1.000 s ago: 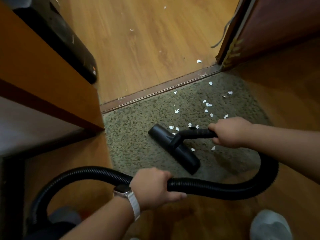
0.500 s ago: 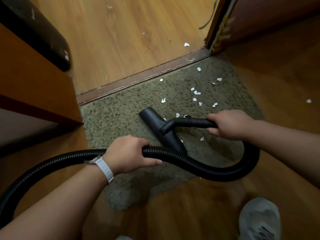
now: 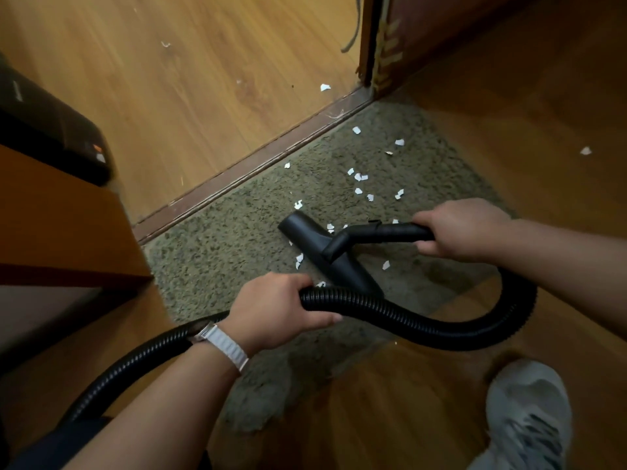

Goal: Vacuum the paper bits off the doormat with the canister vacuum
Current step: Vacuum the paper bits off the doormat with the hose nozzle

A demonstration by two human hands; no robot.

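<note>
Black hose [image 3: 424, 320], gripped in left hand [image 3: 271, 310], now crosses nozzle [image 3: 315, 242]; right hand [image 3: 464, 228] grips wand [image 3: 383, 230]; paper bits [image 3: 359, 178] beyond it remain uncollected.

Right hand [image 3: 461, 228] grips wand [image 3: 383, 231], left hand [image 3: 271, 310] grips hose [image 3: 424, 325]; nozzle [image 3: 325, 252] on doormat [image 3: 217, 245] (paper bits [image 3: 359, 178] scattered beyond it).

One doormat [image 3: 220, 252], one hose [image 3: 424, 327], one wand [image 3: 383, 232], one nozzle [image 3: 305, 232], two hands [image 3: 271, 310] [image 3: 464, 228], twenty-odd paper bits [image 3: 360, 177].

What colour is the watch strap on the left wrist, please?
The watch strap is white, seen best in the head view.
</note>
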